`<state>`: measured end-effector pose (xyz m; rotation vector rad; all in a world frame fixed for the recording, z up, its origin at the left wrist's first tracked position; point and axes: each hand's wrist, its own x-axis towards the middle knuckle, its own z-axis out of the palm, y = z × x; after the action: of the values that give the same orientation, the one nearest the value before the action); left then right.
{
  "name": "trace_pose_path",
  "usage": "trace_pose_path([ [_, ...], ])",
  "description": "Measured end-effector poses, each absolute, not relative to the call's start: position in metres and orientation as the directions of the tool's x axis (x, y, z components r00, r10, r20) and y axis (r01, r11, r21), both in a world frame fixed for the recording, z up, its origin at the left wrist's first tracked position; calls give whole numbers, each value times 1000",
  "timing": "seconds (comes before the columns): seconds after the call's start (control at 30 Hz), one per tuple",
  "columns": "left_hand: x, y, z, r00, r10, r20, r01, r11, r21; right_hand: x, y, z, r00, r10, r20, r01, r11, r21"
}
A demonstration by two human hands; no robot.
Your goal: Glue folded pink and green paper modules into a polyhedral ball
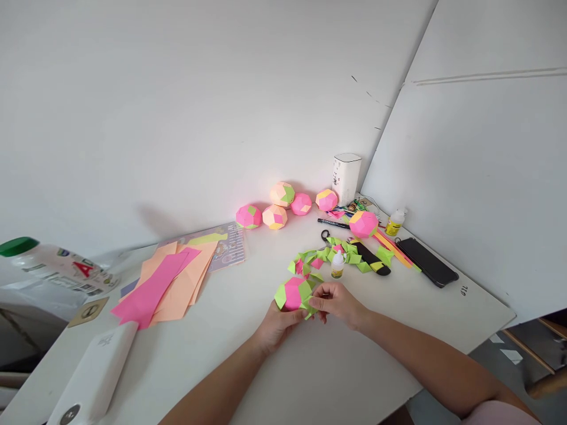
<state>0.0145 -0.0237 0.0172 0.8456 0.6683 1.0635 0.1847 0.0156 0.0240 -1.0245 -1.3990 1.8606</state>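
Observation:
My left hand (275, 328) is closed around the underside of a partly built paper ball (293, 293) with a pink face and green pieces. From the right, my right hand (337, 302) pinches the ball's green edge between thumb and fingers; whether a separate piece is in that pinch is hidden. Just behind the ball spreads a pile of folded green paper pieces (352, 255), with a few pink pieces (317, 263) among them. A small glue bottle (337, 265) with a white cap stands upright close to my right hand.
Several finished paper balls (274, 217) sit along the wall, near a white container (346, 179). At right lie a utility knife (371, 257), a phone (427, 261) and a second glue bottle (396, 222). Left are paper sheets (170, 280), a white box-shaped device (95, 378) and a green-capped bottle (57, 268).

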Motion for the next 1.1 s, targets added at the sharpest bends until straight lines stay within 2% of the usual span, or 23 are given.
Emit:
trace_pose_path([
  [0.47,11,-21,15,397,913,-97,-467,292,835,186,17,32,-584,772,-252,-20,-324,-946],
  [0.83,13,-23,19,455,887,-76,-430,294,854,185,15,30,-612,756,-231,19,-278,-960],
  [1.1,11,-23,15,408,912,-45,-616,311,724,188,15,34,-592,786,-178,-4,-224,-975],
])
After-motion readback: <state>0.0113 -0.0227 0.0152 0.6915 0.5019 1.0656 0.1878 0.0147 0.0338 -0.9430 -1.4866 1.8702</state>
